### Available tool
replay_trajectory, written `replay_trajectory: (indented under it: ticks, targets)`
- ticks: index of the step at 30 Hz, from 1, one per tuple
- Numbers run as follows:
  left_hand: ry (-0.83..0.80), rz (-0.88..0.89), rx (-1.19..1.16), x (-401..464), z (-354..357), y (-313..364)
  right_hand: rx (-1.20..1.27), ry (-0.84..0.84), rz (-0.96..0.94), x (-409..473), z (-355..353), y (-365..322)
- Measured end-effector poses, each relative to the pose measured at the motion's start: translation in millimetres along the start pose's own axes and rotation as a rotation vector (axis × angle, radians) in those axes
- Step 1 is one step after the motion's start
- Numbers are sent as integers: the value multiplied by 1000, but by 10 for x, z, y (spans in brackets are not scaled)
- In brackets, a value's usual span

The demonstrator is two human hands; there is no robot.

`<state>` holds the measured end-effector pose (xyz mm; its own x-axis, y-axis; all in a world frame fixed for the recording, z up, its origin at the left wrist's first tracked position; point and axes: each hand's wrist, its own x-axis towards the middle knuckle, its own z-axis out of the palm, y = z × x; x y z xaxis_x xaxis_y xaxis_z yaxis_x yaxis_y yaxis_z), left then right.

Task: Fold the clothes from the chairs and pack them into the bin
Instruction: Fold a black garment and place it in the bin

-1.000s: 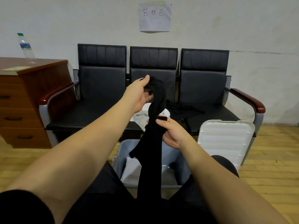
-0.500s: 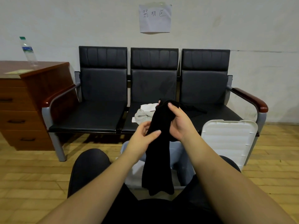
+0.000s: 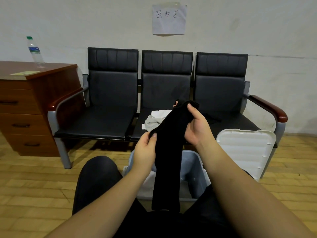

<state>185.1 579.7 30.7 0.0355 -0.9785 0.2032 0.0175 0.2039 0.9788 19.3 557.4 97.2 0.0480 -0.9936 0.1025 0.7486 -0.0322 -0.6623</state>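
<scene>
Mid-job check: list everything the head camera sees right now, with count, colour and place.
Black garment: one, held up, hanging over the bin
Bin: one, grey, on the floor between the knees
Lid: one, white, upright right of the bin
Chairs: three joined, black, against the wall
Pale clothes: small pile, white and grey, middle seat
Dark item: one, black, right seat
Cabinet: one, brown, left
Bottle: one, clear, on the cabinet
Paper sign: one, white, on the wall
Left hand: pinches the garment's lower corner
Right hand: grips its top
</scene>
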Motion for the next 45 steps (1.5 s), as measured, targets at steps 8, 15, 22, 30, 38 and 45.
replay_trajectory:
  ticks: [8,15,22,30,38,45]
  targets:
    - [-17,-121,-248,384,-197,236,-200,105,7,101,-155,-219]
    - [13,-184,-320,751,-345,649,-436,163,48,119,-359,-531]
    - [107,-146,-325,1187,-592,1017,-529,260,-38,74,-546,-943]
    - [238,-173,-264,1583,-1035,1102,-567,414,-127,73,-850,-1374]
    - [210,-126,-92,1630,-1258,1209,-778,519,-163,86,-938,-1614]
    - [227,-203,38,1754,-1239,1276,-928,635,-216,65,-933,-1626]
